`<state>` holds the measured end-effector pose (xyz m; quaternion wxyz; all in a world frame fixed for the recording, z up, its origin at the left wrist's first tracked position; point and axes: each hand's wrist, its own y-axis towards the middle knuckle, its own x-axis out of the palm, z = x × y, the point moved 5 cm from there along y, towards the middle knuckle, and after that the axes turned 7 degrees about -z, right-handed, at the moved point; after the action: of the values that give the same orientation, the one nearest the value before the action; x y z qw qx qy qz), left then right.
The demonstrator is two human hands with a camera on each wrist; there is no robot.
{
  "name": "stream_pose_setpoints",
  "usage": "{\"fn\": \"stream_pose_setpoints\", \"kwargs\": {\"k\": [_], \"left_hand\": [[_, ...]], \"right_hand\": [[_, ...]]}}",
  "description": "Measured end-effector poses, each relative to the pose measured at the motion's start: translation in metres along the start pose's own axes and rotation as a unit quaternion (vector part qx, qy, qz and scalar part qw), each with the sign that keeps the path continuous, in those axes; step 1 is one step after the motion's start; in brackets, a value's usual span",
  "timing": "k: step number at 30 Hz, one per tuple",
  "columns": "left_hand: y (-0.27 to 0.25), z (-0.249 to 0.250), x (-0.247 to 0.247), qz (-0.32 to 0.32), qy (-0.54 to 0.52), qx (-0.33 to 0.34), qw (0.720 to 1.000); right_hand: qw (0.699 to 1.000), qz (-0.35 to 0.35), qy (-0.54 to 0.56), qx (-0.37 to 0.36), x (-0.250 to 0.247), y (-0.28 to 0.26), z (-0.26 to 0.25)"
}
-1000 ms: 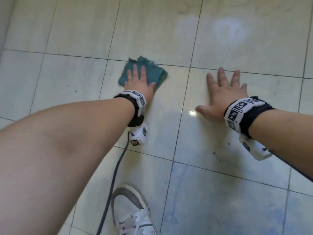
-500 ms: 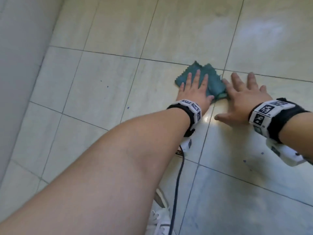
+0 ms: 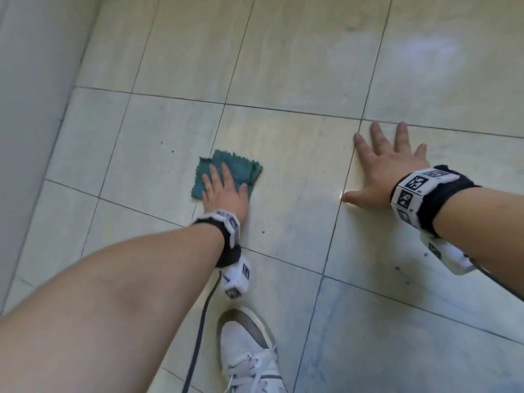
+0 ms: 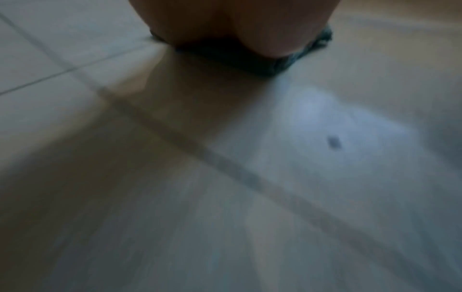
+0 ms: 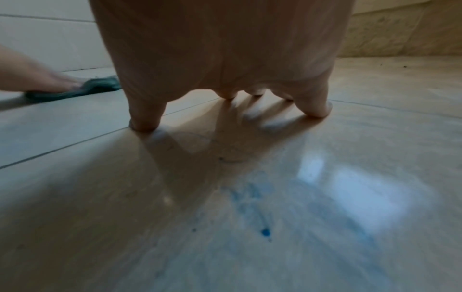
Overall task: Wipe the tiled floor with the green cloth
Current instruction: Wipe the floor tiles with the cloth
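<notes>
- Green cloth (image 3: 226, 168), folded, scalloped edges: flat under left hand (image 3: 224, 194), fingers straight, pressing so it drags across the glossy cream tiled floor (image 3: 283, 154).
- Right hand (image 3: 382, 168): splayed, empty, planted on a tile, likely bracing.

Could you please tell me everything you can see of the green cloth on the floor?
The green cloth is a small, dark teal rag with a nubby, towel-like weave and zigzag-cut edges. It lies flat on the tiled floor, folded over, with a second layer offset at one corner. The left hand presses on its near part with straight fingers; the right hand rests apart.
</notes>
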<state>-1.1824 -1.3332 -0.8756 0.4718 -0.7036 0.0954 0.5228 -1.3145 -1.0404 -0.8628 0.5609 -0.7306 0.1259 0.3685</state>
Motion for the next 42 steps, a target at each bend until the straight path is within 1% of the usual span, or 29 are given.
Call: {"fn": "stream_pose_setpoints", "kwargs": {"k": [3,4,5,6,7,9,10,12,16,19,21,22,24,26,28,29,31,33,34,37,40,42], "left_hand": [[-0.055,-0.006,0.038,-0.019,0.008,-0.026,0.999],[-0.066,-0.002,0.043,-0.027,0.015,-0.026,0.999],[-0.074,0.009,0.046,-0.038,0.034,-0.004,0.999],[-0.081,0.025,0.049,-0.051,0.069,0.044,0.995],[-0.091,0.047,0.056,-0.065,0.112,0.111,0.985],[-0.122,0.091,0.078,-0.105,0.181,0.245,0.947],[-0.14,0.111,0.092,-0.12,0.207,0.293,0.926],[-0.168,0.144,0.116,-0.134,0.242,0.353,0.894],[-0.201,0.203,0.134,-0.126,0.265,0.419,0.859],[-0.203,0.219,0.136,-0.143,0.272,0.439,0.845],[-0.189,0.208,0.124,-0.133,0.284,0.451,0.836],[-0.175,0.194,0.115,-0.123,0.294,0.437,0.841],[-0.139,0.15,0.091,-0.097,0.294,0.366,0.878],[-0.111,0.093,0.065,-0.089,0.278,0.282,0.914],[-0.096,0.042,0.051,-0.094,0.274,0.221,0.931],[-0.093,0.025,0.049,-0.098,0.272,0.199,0.936],[-0.092,0.013,0.051,-0.091,0.249,0.178,0.948],[-0.099,0.028,0.056,-0.08,0.236,0.184,0.951],[-0.105,0.044,0.06,-0.076,0.243,0.201,0.946],[-0.132,0.108,0.083,-0.079,0.266,0.29,0.916],[-0.154,0.157,0.104,-0.079,0.26,0.328,0.905],[-0.161,0.175,0.11,-0.073,0.283,0.36,0.886]], "right_hand": [[1.0,-0.002,0.004,-0.014,0.001,-0.003,0.001],[1.0,-0.003,0.004,-0.021,0.002,-0.003,0.001],[1.0,-0.003,0.002,-0.03,0.003,-0.002,0.003],[0.999,-0.003,-0.002,-0.036,0.004,-0.001,0.006],[0.999,-0.004,-0.009,-0.044,0.005,-0.002,0.009],[0.997,-0.005,-0.031,-0.064,0.008,-0.006,0.015],[0.996,-0.004,-0.042,-0.075,0.009,-0.009,0.019],[0.994,-0.007,-0.059,-0.09,0.009,-0.014,0.028],[0.993,-0.017,-0.059,-0.099,0.007,-0.023,0.038],[0.994,-0.012,-0.055,-0.092,0.016,-0.03,0.05],[0.994,-0.011,-0.056,-0.089,0.023,-0.036,0.059],[0.995,-0.011,-0.053,-0.086,0.026,-0.039,0.065],[0.996,-0.013,-0.048,-0.074,0.029,-0.045,0.075],[0.997,-0.014,-0.049,-0.065,0.031,-0.05,0.08],[0.997,-0.018,-0.05,-0.054,0.035,-0.052,0.08],[0.997,-0.022,-0.049,-0.046,0.036,-0.052,0.079],[0.998,-0.029,-0.05,-0.035,0.04,-0.051,0.077],[0.998,-0.023,-0.049,-0.035,0.04,-0.05,0.074],[0.998,-0.018,-0.046,-0.039,0.04,-0.049,0.073],[0.998,-0.014,-0.038,-0.044,0.038,-0.048,0.074],[0.998,-0.025,-0.04,-0.043,0.037,-0.048,0.073],[0.998,-0.015,-0.04,-0.047,0.037,-0.046,0.073]]}}
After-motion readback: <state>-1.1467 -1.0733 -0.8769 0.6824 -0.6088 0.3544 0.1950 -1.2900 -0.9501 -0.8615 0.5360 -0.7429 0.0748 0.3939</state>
